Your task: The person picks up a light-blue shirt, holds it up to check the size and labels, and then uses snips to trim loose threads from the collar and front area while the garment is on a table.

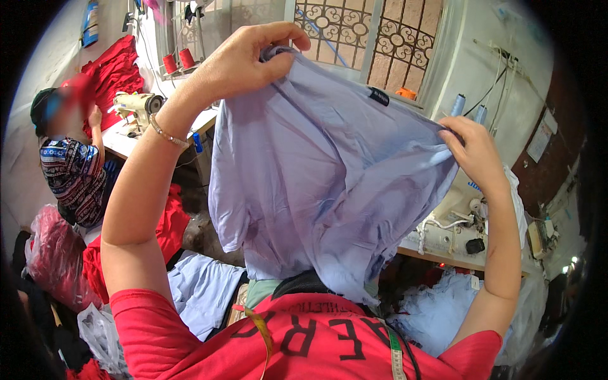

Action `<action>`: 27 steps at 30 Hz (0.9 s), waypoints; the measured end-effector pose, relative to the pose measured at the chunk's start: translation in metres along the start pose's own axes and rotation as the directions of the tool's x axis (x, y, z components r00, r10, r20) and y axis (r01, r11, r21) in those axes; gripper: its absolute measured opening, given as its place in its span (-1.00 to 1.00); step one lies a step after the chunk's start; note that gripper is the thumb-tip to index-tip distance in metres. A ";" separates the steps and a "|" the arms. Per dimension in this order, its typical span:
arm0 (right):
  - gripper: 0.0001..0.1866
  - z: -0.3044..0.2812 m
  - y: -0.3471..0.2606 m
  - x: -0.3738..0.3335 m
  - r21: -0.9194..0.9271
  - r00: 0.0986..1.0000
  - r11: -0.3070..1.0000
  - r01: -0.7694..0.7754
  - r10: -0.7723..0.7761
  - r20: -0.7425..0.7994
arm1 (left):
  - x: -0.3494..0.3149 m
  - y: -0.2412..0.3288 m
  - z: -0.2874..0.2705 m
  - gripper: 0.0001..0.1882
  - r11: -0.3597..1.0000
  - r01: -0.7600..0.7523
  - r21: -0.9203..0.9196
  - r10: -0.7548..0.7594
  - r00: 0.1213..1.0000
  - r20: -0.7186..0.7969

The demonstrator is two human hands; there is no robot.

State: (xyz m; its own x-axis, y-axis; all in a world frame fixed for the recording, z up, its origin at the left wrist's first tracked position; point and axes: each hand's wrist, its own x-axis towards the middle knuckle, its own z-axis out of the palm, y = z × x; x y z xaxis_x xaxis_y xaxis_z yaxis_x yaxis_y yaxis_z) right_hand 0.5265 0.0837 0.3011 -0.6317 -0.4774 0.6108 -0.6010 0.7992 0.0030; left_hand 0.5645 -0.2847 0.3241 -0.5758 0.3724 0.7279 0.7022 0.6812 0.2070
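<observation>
A light blue shirt (304, 158) hangs stretched between my two raised hands. My left hand (263, 57) pinches its upper left corner, with the index finger reaching over the cloth and the thumb below. On the other side my right hand (467, 149) grips the upper right edge between thumb and fingers. A small black label (379, 96) sits at the top edge between them. The cloth droops in loose folds, and its lower end falls in front of my red shirt. A tape measure (261, 329) hangs round my neck.
At the left, a co-worker (73, 164) sits at a sewing machine (136, 107) with red cloth (120, 69). Another machine (453, 231) stands at the right on a table. Pale blue cloth (202, 291) lies low at the left; more (437, 310) is heaped at the right.
</observation>
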 end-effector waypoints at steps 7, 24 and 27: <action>-0.83 -0.003 0.034 0.023 0.295 0.908 0.954 0.061 0.070 -0.414 | -0.008 -0.028 0.026 -0.67 0.966 -0.060 0.252 0.068 0.997 -0.023; -0.24 -0.040 0.014 -0.015 0.511 0.910 0.820 -0.257 0.027 0.414 | -0.057 -0.023 -0.019 -0.47 0.981 0.151 -0.121 -0.149 0.988 0.028; -0.40 -0.066 0.020 -0.037 0.144 0.967 0.975 -0.172 0.139 0.215 | -0.064 -0.019 -0.029 -0.41 0.991 0.077 -0.111 -0.063 0.990 0.128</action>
State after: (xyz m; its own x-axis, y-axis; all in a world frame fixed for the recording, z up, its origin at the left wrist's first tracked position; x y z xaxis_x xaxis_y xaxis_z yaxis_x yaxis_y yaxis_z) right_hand 0.5700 0.1411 0.3308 -0.7991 -0.4290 0.4211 -0.5478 0.8083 -0.2160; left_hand 0.6006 -0.3394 0.2925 -0.6675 0.4063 0.6240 0.6978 0.6339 0.3337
